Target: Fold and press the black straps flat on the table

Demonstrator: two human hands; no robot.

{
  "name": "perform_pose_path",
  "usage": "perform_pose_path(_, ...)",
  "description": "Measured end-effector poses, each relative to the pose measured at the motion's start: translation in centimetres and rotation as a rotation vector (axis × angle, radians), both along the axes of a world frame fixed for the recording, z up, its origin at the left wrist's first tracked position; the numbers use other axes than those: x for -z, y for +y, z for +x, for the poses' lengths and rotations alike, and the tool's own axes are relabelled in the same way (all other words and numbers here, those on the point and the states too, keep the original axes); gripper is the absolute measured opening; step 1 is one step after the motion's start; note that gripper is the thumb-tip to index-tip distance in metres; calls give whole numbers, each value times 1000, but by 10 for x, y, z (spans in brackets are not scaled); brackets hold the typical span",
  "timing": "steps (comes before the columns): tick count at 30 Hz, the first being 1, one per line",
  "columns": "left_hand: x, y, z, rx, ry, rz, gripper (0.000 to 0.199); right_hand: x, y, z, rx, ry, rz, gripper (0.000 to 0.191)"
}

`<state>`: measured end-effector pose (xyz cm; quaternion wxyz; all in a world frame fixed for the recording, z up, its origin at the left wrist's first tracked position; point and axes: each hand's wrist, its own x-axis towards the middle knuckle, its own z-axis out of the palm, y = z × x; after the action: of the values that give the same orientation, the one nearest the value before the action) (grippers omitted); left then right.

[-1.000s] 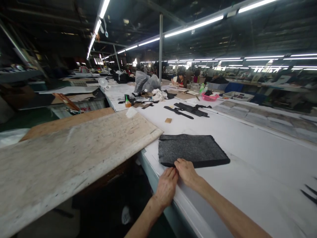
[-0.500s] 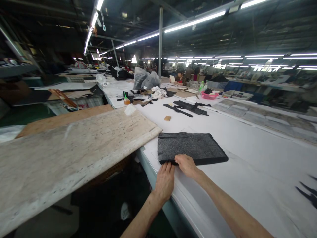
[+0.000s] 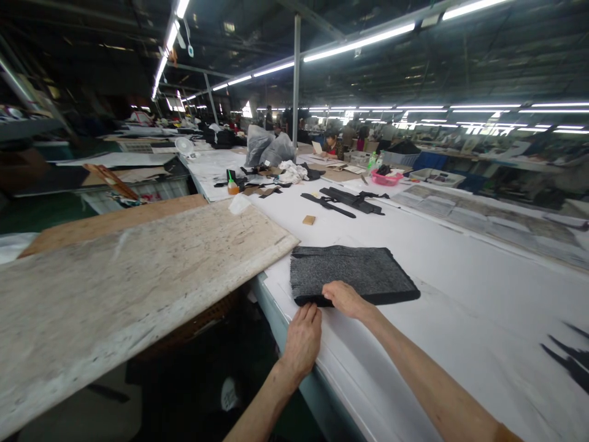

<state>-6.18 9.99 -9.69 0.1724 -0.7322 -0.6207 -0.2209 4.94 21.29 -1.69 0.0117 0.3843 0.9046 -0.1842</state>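
Note:
A flat, thick stack of dark grey fabric pieces (image 3: 354, 270) lies near the edge of the white-covered table, its near side showing a black layered edge. My left hand (image 3: 304, 337) has its fingers together and bent against the near left corner of the stack, at the table edge. Just to the right, my right hand (image 3: 343, 299) is closed on the same near edge, its fingertips over the top of the fabric. The thumbs and the undersides of both hands are hidden, so how many layers are between the fingers cannot be made out.
A worn pale board (image 3: 151, 288) juts in from the left, its corner near the stack. Beyond lie a small tan block (image 3: 308, 220), black strips (image 3: 352, 200), a glue bottle (image 3: 232, 186) and a pink basket (image 3: 386, 178). Black pieces (image 3: 570, 356) lie at right. A person (image 3: 331, 146) sits farther back.
My right hand has risen slightly at the edge of the fabric stack. My left hand stays at the corner. The whole view has shifted a little.

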Motion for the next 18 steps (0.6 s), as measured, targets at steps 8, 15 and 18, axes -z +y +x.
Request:
perform_pose_path(8,-5,-5,0,209,-25,72,23,-3,-7,1,-9,25,33,25)
perform_pose_path(15,3,-4,-2,92,-44,59,29,4,-23,13,-90,-12,195,19)
perform_pose_path(18,2,-4,-1,88,-49,39,30,12,-25,16,-64,-66,276,16)
